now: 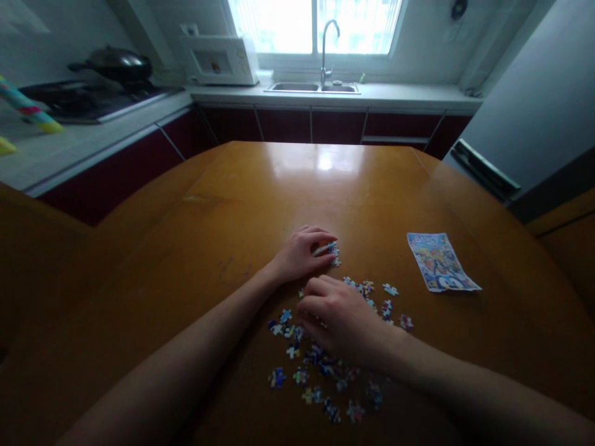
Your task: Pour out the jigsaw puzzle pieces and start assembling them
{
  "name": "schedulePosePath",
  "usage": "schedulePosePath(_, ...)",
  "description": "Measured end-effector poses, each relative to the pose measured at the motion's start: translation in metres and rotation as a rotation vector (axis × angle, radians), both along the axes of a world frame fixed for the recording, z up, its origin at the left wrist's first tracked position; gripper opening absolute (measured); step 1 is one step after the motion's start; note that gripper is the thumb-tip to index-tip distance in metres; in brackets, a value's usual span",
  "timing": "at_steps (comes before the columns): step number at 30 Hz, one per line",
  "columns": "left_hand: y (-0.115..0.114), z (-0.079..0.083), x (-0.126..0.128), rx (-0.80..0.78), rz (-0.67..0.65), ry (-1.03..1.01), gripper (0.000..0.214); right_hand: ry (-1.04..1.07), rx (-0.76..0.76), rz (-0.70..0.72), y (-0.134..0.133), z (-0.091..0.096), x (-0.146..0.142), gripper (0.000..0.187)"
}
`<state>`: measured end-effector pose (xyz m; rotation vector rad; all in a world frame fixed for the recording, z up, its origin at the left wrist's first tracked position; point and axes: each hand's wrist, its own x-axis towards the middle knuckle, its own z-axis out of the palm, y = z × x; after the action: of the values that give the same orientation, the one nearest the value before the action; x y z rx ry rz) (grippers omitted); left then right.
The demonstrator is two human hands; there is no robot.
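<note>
Across most of the frame spreads a glossy wooden table (pixel 209 207). At lower centre the right hand (pixel 341 316) arches over puzzle pieces, fingers curled; whether they pinch one is hidden. Just beyond, near the centre, the left hand (pixel 302 254) curves, thumb and fingers parted. At middle right lies a colourful printed sheet (pixel 437 263). Between the left fingertips sits a small cluster (pixel 334 253) of pieces (too tiny to tell if gripped). Smallest are the loose pieces (pixel 277 378), scattered across lower centre. They look like thin card: probably light and stiff, with knobs that could bend, so best pinched by opposite edges.
</note>
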<state>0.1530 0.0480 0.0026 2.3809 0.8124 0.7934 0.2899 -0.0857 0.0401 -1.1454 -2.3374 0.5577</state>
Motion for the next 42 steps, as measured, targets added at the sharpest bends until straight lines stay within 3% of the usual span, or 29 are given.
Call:
schedulePosePath(7, -0.001, 0.0, 0.002, -0.008, 0.0, -0.038, 0.024, -0.197, -0.012, -0.113, -0.021, -0.013, -0.029, 0.015)
schedulePosePath(15, 0.001, -0.001, 0.001, -0.004, 0.003, -0.015, 0.022, -0.217, -0.082, -0.164, -0.024, -0.006, -0.035, 0.01)
schedulePosePath(24, 0.003, -0.001, 0.0, -0.01, 0.006, -0.01, 0.022, -0.299, -0.013, -0.083, -0.022, -0.013, -0.035, 0.009)
schedulePosePath(32, 0.004, 0.001, 0.0, -0.008, -0.001, -0.02, 0.021, -0.367, -0.117, -0.07, -0.023, 0.003, -0.032, 0.019)
schedulePosePath(38, 0.004, -0.001, 0.0, -0.001, -0.011, -0.019, 0.021, -0.289, -0.072, -0.056, -0.024, -0.003, -0.03, 0.012)
schedulePosePath(42, 0.003, -0.001, 0.0, -0.006, -0.009, -0.025, 0.022, -0.025, -0.129, -0.056, -0.014, 0.004, -0.019, 0.011)
